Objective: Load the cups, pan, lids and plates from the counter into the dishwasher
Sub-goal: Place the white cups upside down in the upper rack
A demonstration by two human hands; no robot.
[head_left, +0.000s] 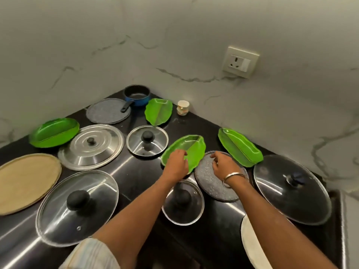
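Note:
Several green leaf-shaped plates lie on the black counter (223, 216). My left hand (177, 165) grips the near edge of the middle green leaf plate (194, 148), fingers curled over its rim. My right hand (222, 164) hovers with bent, spread fingers over the far rim of a grey speckled plate (211, 187), holding nothing. Other green plates sit at the left (54, 134), back (158, 111) and right (240, 146). A blue saucepan (137, 96) and a small cup (183, 107) stand in the far corner. No dishwasher is in view.
Lids lie all around: a steel lid (91, 147), a small glass lid (147, 140), a large glass lid (77, 206), a small lid (182, 202) under my arms, a big dark lid (291, 189). A tan round plate (27, 183) sits left, a second grey plate (107, 111) behind.

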